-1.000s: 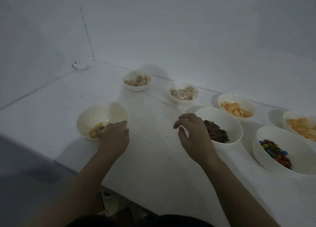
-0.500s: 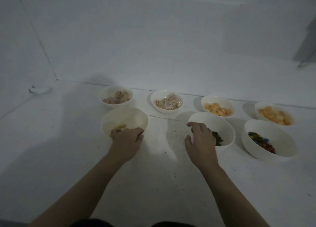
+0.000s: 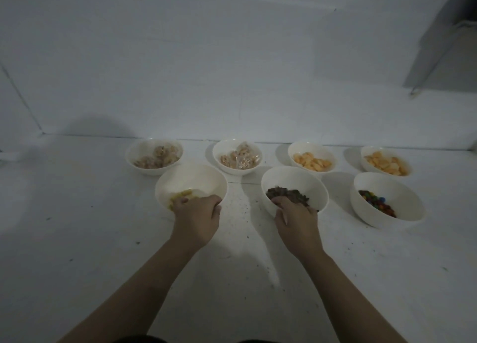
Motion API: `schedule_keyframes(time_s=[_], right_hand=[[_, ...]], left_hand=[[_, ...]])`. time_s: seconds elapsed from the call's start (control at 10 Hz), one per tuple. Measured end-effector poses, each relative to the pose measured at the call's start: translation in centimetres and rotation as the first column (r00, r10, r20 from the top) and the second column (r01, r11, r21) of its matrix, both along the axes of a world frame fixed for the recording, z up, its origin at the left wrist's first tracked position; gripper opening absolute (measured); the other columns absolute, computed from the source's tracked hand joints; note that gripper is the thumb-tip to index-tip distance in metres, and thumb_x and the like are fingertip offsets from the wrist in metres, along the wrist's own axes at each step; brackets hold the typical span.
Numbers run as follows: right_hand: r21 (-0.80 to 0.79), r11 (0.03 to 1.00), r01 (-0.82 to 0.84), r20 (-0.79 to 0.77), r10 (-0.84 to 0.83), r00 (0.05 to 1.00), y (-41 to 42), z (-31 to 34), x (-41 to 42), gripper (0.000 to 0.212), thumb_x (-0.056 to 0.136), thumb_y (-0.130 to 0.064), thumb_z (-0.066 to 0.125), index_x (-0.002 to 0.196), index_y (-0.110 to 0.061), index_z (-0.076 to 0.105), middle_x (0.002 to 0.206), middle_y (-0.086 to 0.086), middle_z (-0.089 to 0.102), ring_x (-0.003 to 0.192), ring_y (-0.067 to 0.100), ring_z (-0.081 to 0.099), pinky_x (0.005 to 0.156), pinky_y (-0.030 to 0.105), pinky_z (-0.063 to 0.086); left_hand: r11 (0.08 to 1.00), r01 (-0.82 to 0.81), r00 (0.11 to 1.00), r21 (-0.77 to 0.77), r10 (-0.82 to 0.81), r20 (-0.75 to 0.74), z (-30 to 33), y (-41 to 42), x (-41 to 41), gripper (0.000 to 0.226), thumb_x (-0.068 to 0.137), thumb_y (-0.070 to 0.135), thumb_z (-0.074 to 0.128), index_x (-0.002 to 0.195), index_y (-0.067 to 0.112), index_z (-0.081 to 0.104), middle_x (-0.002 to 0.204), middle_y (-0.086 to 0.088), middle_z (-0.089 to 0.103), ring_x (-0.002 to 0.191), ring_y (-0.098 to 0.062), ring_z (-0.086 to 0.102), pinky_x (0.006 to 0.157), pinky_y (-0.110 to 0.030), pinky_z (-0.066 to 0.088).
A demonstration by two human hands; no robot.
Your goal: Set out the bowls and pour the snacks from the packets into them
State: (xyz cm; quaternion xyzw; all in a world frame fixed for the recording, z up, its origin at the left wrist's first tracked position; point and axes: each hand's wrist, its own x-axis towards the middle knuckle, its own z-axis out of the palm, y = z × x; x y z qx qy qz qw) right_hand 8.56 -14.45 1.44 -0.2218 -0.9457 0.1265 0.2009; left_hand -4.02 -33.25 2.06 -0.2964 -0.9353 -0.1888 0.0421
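Observation:
Several white bowls stand in two rows on the white table. My left hand grips the near rim of the bowl of yellow snacks. My right hand grips the near rim of the bowl of dark brown snacks. To their right sits a bowl of coloured candies. The back row holds two bowls of wrapped pale sweets and two bowls of orange crackers. No packets are in view.
White walls close the table at the back and left, meeting in a corner. Dark crumbs speckle the table between the two front bowls. A grey cabinet edge shows at the upper right.
My view has swung right and squared up to the bowls. My left hand kept its grip as the yellow-snack bowl came in beside the others. My right hand closed on the dark-snack bowl's rim.

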Motion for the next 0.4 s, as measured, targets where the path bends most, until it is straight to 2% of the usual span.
schedule_keyframes(time_s=[0.1, 0.2, 0.3, 0.4], right_hand=[[-0.009, 0.999, -0.031, -0.008, 0.031, 0.999, 0.4, -0.1, -0.4, 0.032, 0.095, -0.013, 0.054, 0.123, -0.024, 0.065, 0.113, -0.004, 0.072, 0.107, 0.019, 0.065, 0.081, 0.031, 0.031], [0.045, 0.995, -0.091, -0.059, 0.094, 0.994, 0.0, -0.4, 0.3, 0.037, 0.09, -0.006, 0.062, 0.123, -0.023, 0.065, 0.117, -0.003, 0.071, 0.109, 0.02, 0.065, 0.092, 0.039, 0.044], [0.09, 0.979, -0.183, -0.218, 0.199, 0.956, -0.4, 0.1, 1.4, 0.039, 0.085, -0.001, 0.069, 0.117, -0.023, 0.066, 0.117, -0.006, 0.068, 0.109, 0.017, 0.06, 0.097, 0.031, 0.044], [0.071, 0.907, -0.415, -0.345, 0.413, 0.843, -2.6, -1.2, 5.0, 0.023, 0.093, -0.012, 0.057, 0.107, -0.029, 0.062, 0.11, -0.015, 0.06, 0.101, 0.008, 0.055, 0.093, 0.014, 0.039]], left_hand=[[1.0, 0.005, 1.0, -0.009, -0.005, 0.017, 0.2, 0.0, 0.0, 0.028, 0.101, 0.033, 0.038, 0.118, 0.03, 0.059, 0.108, 0.009, 0.069, 0.106, -0.013, 0.058, 0.097, -0.037, 0.018], [0.995, 0.046, 0.994, 0.094, -0.036, -0.103, -0.1, -0.7, 0.4, 0.031, 0.094, 0.037, 0.037, 0.11, 0.031, 0.062, 0.104, 0.012, 0.067, 0.102, -0.015, 0.06, 0.092, -0.039, 0.024], [0.944, 0.184, 0.96, 0.275, -0.112, -0.256, 0.8, -2.1, 1.2, 0.026, 0.088, 0.036, 0.044, 0.104, 0.032, 0.063, 0.101, 0.016, 0.064, 0.099, -0.012, 0.059, 0.084, -0.034, 0.029], [0.87, 0.281, 0.938, 0.405, -0.161, -0.305, -0.2, -5.9, 3.1, 0.02, 0.094, 0.043, 0.043, 0.111, 0.04, 0.054, 0.111, 0.023, 0.056, 0.109, 0.0, 0.053, 0.085, -0.028, 0.031]])
